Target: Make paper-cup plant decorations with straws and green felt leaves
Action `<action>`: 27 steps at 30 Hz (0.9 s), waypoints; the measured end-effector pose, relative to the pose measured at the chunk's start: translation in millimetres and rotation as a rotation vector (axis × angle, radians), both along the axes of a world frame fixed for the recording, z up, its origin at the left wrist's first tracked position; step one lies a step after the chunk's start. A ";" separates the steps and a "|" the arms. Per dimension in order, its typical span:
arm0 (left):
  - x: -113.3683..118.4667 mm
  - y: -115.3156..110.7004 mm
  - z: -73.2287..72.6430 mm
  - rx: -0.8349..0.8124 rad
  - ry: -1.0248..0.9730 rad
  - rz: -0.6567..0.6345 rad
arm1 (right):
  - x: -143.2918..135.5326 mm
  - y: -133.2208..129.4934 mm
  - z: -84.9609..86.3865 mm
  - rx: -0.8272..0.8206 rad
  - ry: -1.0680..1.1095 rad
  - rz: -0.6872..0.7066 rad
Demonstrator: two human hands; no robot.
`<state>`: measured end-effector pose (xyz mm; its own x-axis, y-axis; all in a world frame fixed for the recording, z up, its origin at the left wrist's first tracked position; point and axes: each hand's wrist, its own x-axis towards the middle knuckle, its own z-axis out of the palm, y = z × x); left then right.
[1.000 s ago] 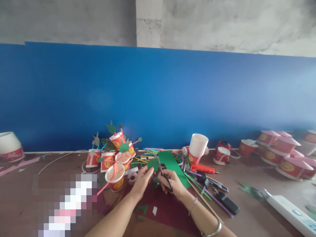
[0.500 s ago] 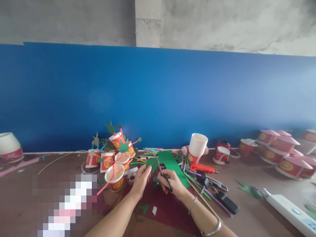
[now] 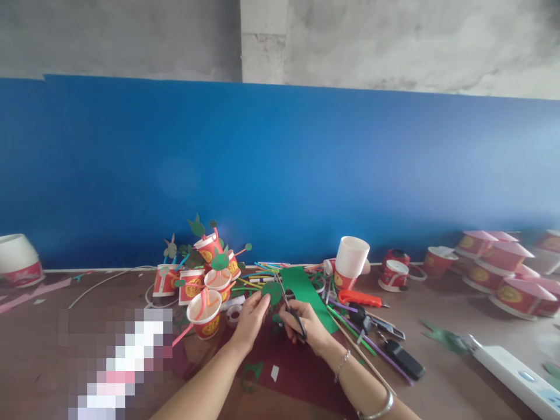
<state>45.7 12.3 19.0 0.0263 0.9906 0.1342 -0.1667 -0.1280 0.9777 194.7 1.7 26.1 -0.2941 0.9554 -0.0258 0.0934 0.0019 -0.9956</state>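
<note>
Between the fingers and thumb of my left hand [image 3: 251,321] is a green paper piece [image 3: 272,291] with a rounded outline. My right hand [image 3: 304,326] grips black-handled scissors [image 3: 297,319], their blades pointing up and away beside the paper's right edge. Whether the blades touch the paper I cannot tell. Behind my right hand lies a sheet of green paper [image 3: 306,291]. Under both hands is a dark red sheet [image 3: 284,373] bearing a green paper scrap [image 3: 252,373] and a small white scrap [image 3: 275,373].
Paper cups with straws and green cutouts [image 3: 205,312] stand left, by a tape roll [image 3: 233,315]. A white cup stack [image 3: 351,256], an orange utility knife [image 3: 361,298], loose straws and keys with a black fob [image 3: 402,359] lie right. A white power strip [image 3: 511,373] sits farther right.
The green paper piece has shifted or turned slightly in my left hand, and the scissor blades' angle differs a little. Everything else looks the same apart from a slight view shift.
</note>
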 end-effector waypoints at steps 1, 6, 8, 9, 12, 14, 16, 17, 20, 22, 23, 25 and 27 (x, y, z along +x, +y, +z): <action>0.1 0.3 -0.5 -0.005 -0.008 0.006 | -0.1 -0.6 1.4 -0.001 -0.003 0.000; 0.9 0.5 -0.7 -0.013 -0.017 0.044 | -0.9 -2.3 6.6 0.004 -0.012 0.005; 1.1 0.0 0.2 -0.016 -0.022 0.046 | -1.0 -1.9 6.0 0.007 -0.010 0.007; 1.1 -0.2 0.6 -0.015 -0.023 0.046 | -0.9 -1.6 5.2 0.008 -0.007 0.009; 0.8 -0.4 1.0 -0.018 -0.023 0.059 | -0.3 -0.1 1.6 0.007 -0.001 0.015; 0.5 0.1 0.6 -0.032 -0.023 0.074 | 0.3 1.0 -0.8 0.008 -0.001 0.017; 0.1 0.9 -0.5 -0.048 -0.027 0.085 | 0.7 2.1 -2.7 0.010 0.002 0.025; -0.1 1.4 -1.3 -0.054 -0.029 0.089 | 0.9 2.5 -3.4 0.011 0.005 0.029; -0.6 3.2 -4.5 -0.071 -0.034 0.098 | 1.1 3.1 -4.2 0.012 0.009 0.043; -0.9 4.7 -7.5 -0.074 -0.029 0.103 | 1.2 2.7 -3.9 0.009 0.003 0.046; -1.1 5.4 -9.2 -0.069 -0.021 0.101 | 1.2 2.3 -3.6 0.003 -0.003 0.044; -1.6 7.0 -12.8 -0.044 0.000 0.086 | 1.0 1.2 -2.8 -0.015 -0.015 0.039; -2.1 8.4 -16.2 -0.007 0.025 0.060 | 0.4 0.1 -1.7 -0.028 -0.014 0.035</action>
